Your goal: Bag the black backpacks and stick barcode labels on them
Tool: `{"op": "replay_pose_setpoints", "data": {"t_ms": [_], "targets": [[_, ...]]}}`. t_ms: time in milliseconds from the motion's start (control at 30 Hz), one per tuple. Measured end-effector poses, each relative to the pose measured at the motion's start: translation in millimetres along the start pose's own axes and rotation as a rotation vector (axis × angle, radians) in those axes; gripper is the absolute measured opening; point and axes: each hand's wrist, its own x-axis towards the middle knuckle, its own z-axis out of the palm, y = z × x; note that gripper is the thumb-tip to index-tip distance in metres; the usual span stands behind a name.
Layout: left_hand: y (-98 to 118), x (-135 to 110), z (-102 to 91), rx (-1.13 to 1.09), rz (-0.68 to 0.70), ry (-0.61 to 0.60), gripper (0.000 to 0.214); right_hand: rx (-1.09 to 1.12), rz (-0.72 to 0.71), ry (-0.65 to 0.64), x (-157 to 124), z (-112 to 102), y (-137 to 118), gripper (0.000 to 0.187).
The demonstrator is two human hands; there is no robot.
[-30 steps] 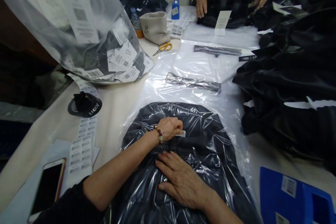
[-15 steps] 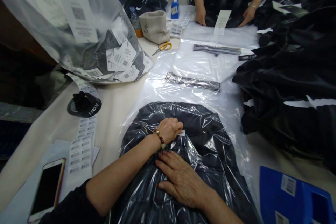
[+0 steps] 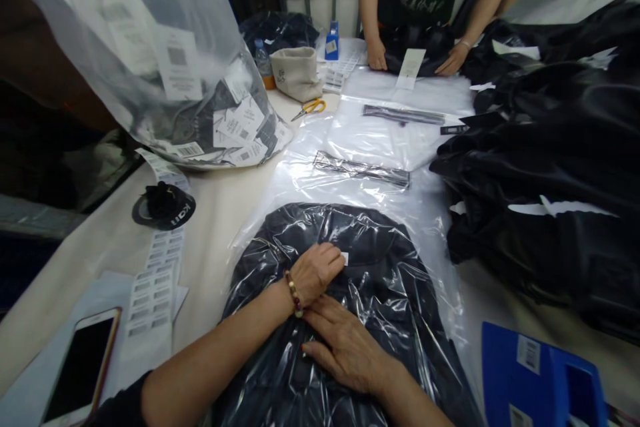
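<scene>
A dark garment sealed in a clear plastic bag [image 3: 380,280] lies in front of me on the white table [image 3: 220,207]. My left hand [image 3: 316,271], with a bead bracelet at the wrist, is curled and presses a small white sticker [image 3: 345,257] onto the bag. Just below it my right hand [image 3: 345,345] lies flat on the plastic, fingers stretched out, holding the bag down.
Sticker sheets [image 3: 153,293] and a phone [image 3: 80,363] lie at the left, by a black tape roll [image 3: 164,205]. A big clear bag of tags [image 3: 200,100] stands behind. Black garments [image 3: 540,167] pile up at right. A blue box [image 3: 540,373] is near right. A person [image 3: 425,7] works opposite; scissors [image 3: 311,107] lie nearby.
The view has tilted up, showing more of the person opposite. My left hand has shifted slightly along the sticker; my right hand stays flat on the bag.
</scene>
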Motion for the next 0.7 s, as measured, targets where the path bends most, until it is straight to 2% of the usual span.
{"op": "replay_pose_setpoints", "data": {"t_ms": [100,167,233,333,433,533,600,667,700], "targets": [[-2,-17,9.1,0.088,0.017,-0.002,0.03,-0.134,0.063,0.339,-2,1,10,0.026],[-4,-25,12.0,0.106,0.017,-0.035,0.035,-0.305,0.136,0.446,0,2,21,0.032],[-5,-30,11.7,0.107,-0.016,-0.083,0.038,-0.46,0.175,0.363,5,4,33,0.039],[-5,-33,7.1,0.074,-0.076,-0.176,0.043,-0.579,0.196,0.136,16,6,46,0.047],[-7,-39,-0.6,-0.021,-0.164,-0.26,0.044,-0.641,0.257,0.04,20,5,52,0.051],[-9,-55,-12.9,-0.108,-0.327,-0.27,0.041,-0.715,0.33,0.051,-1,-6,54,0.051],[-8,-75,-23.4,-0.114,-0.469,-0.207,0.047,-0.749,0.404,0.109,-28,-20,56,0.053],[-4,-99,-33.5,-0.187,-0.733,-0.12,0.064,-0.735,0.564,0.232,-55,-35,59,0.057],[0,-111,-37.9,-0.253,-0.891,-0.083,0.073,-0.669,0.672,0.254,-63,-40,60,0.053]]}}
